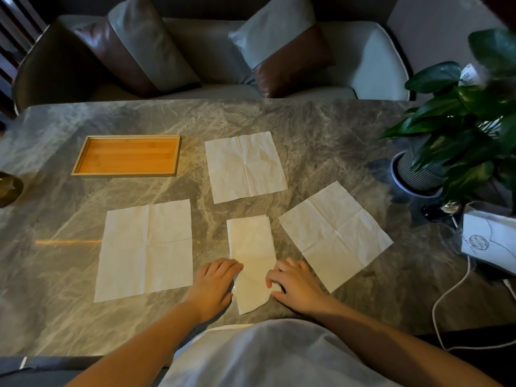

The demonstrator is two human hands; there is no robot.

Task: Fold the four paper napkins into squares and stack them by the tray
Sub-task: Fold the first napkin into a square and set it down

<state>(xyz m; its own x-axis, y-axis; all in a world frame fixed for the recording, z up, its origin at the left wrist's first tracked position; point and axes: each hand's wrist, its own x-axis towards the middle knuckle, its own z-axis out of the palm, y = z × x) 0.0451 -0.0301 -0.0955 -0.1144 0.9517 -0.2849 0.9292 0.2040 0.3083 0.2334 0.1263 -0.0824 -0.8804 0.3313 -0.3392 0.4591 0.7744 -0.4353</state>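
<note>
Several white paper napkins lie on a marble table (321, 129). One napkin (251, 247), folded in half into a narrow strip, lies in front of me. My left hand (215, 286) presses on its left edge, and my right hand (293, 286) pinches its lower right edge, which curls up. Three napkins lie unfolded and flat: one to the left (145, 250), one further back (245, 166), one to the right (335, 236). An empty wooden tray (83, 155) sits at the back left.
A potted plant (458, 127) stands at the right edge. A white card in a clear stand (488, 241) and a white cable (452, 294) lie near the right front. A dark round object (8, 188) sits at the far left. A sofa with cushions (212, 51) lies beyond.
</note>
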